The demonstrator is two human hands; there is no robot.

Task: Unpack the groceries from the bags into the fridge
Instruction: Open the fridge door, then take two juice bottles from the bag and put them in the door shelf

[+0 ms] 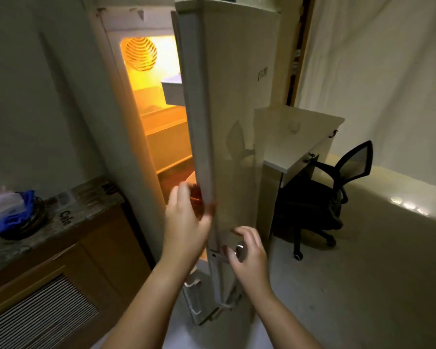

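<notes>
Pale walls frame the fridge (161, 109), its door (227, 122) partly open and its lit shelves showing no groceries I can identify. My left hand (186, 217) rests with loose fingers against the door's edge; my right hand (247, 250) hovers loosely curled, holding nothing. A blue bag (8, 210) sits on the surface (61, 217) at left, seemingly still full; unpacking looks barely begun.

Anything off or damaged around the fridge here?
Yes. The fridge's top-left door-frame corner looks chipped and scuffed, with dark marks. The fridge door stands partly open and hides most of the lit interior, so the shelves can't be judged.
</notes>
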